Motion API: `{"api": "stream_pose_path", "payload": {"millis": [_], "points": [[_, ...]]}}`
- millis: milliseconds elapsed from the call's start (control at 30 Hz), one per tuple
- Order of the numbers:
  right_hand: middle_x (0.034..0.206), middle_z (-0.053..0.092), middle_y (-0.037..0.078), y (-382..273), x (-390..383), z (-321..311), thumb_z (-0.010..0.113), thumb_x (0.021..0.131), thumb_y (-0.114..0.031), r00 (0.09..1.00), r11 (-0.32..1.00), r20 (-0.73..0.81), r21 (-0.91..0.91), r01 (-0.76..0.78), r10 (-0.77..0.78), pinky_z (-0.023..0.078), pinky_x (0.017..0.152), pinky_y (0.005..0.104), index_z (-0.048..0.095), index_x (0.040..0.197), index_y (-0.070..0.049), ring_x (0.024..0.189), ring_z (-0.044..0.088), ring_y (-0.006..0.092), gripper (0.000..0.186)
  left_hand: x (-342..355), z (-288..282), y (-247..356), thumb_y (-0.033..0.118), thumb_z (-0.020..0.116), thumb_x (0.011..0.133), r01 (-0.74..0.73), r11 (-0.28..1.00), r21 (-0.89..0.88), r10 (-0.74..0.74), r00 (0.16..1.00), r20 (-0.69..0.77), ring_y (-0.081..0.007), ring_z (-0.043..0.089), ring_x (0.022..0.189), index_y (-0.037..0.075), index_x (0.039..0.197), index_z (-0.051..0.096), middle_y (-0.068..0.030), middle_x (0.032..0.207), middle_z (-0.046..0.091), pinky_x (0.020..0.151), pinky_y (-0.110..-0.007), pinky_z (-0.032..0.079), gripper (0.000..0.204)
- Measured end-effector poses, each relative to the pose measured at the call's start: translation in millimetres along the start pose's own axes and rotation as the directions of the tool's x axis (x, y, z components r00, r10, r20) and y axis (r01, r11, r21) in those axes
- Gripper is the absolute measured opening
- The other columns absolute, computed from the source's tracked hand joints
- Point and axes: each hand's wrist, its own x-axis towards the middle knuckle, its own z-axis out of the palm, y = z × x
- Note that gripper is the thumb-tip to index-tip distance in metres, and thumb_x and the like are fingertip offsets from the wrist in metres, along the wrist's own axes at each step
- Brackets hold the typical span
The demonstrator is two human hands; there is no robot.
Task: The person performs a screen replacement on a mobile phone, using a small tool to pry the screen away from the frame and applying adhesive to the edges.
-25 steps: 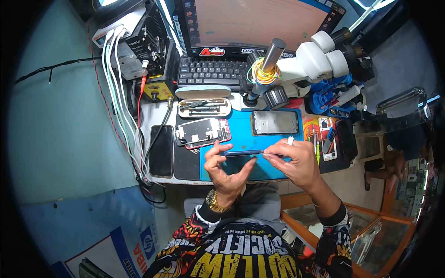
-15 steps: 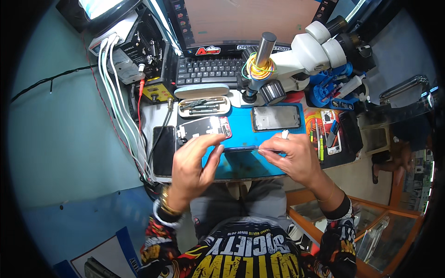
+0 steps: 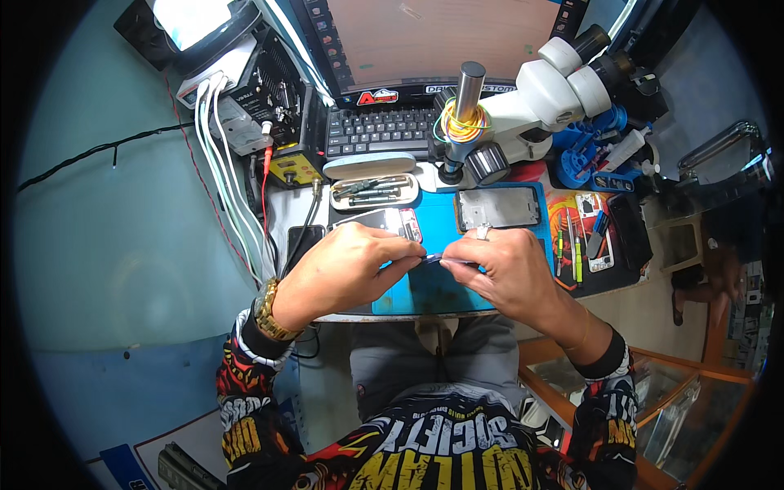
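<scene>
My left hand [image 3: 347, 269] and my right hand [image 3: 502, 273] meet over the blue mat [image 3: 437, 302], both closed in a pinch on a thin dark blue phone [image 3: 433, 258], seen edge-on and mostly hidden by my fingers. Behind them lie an opened phone [image 3: 367, 219] with a red frame at the left and a grey phone part [image 3: 496, 208] on the mat's back right. An open case of small screwdrivers [image 3: 373, 191] sits above the left one.
A microscope [image 3: 531, 98] stands before a monitor and keyboard [image 3: 377, 131]. Power units and cables [image 3: 278, 106] fill the left. Blue tool holders [image 3: 580, 159], screwdrivers [image 3: 578, 260] and phone parts lie right. A glass display case [image 3: 653, 400] and another person's bare leg [image 3: 706, 286] are at lower right.
My left hand has turned over and moved leftward, its fingers closing on the phone from near its end. Both hands now sit closer together, covering more of the phone.
</scene>
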Motion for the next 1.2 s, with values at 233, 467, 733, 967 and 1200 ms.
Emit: {"api": "stream_pose_path", "payload": {"millis": [233,467,733,967,1200], "points": [[0.085,0.072,0.016,-2.2,-1.5,-2.2,0.074,0.089,-0.017,1.000,0.999,0.016,0.038,-0.023,0.022,0.055,0.067,0.0450,0.074,0.095,-0.006,0.076,0.070,0.0371,0.012,10.0,-9.5,6.9,0.011,0.072,0.092,0.004,0.997,0.073,-0.012,0.993,0.120,-0.0336,0.072,0.075,0.002,0.102,0.076,-0.0148,0.086,0.074,0.069,-0.040,0.058,0.013],[0.086,0.073,0.015,1.8,-7.9,1.3,0.074,0.090,-0.019,0.999,0.997,-0.009,0.056,-0.049,0.050,0.056,0.066,0.0442,0.075,0.095,-0.007,0.075,0.070,0.0357,0.013,26.9,-16.3,12.5,0.010,0.073,0.089,-0.052,0.991,0.124,0.031,0.986,0.166,-0.0337,0.072,0.074,0.003,0.098,0.077,-0.0158,0.079,0.073,0.068,-0.042,0.057,0.012],[0.086,0.073,0.014,9.3,-21.3,12.7,0.076,0.090,-0.019,0.995,0.993,-0.067,0.100,-0.069,0.076,0.054,0.063,0.0432,0.076,0.097,-0.010,0.073,0.070,0.0342,0.012,41.9,-20.7,27.4,0.010,0.071,0.089,-0.098,0.939,0.329,-0.026,0.935,0.355,-0.0321,0.072,0.069,0.006,0.096,0.078,-0.0147,0.074,0.072,0.066,-0.041,0.058,0.011],[0.091,0.075,0.013,19.7,-40.8,38.5,0.081,0.084,-0.006,0.948,0.921,-0.272,0.387,-0.047,0.163,0.054,0.066,0.0365,0.077,0.103,-0.005,0.074,0.070,0.0293,0.020,45.6,-13.5,29.7,0.009,0.072,0.088,-0.091,0.936,0.340,-0.046,0.925,0.376,-0.0317,0.071,0.068,0.005,0.100,0.077,-0.0124,0.077,0.072,0.065,-0.041,0.057,0.014],[0.100,0.074,0.013,21.8,-57.5,60.5,0.080,0.081,0.002,0.915,0.896,-0.364,0.444,0.005,0.175,0.057,0.081,0.0378,0.077,0.107,-0.003,0.091,0.072,0.0291,0.027,45.1,-16.4,44.0,0.011,0.073,0.088,-0.107,0.926,0.363,-0.052,0.914,0.403,-0.0294,0.071,0.068,0.005,0.104,0.077,-0.0095,0.079,0.072,0.063,-0.041,0.057,0.018]]}}
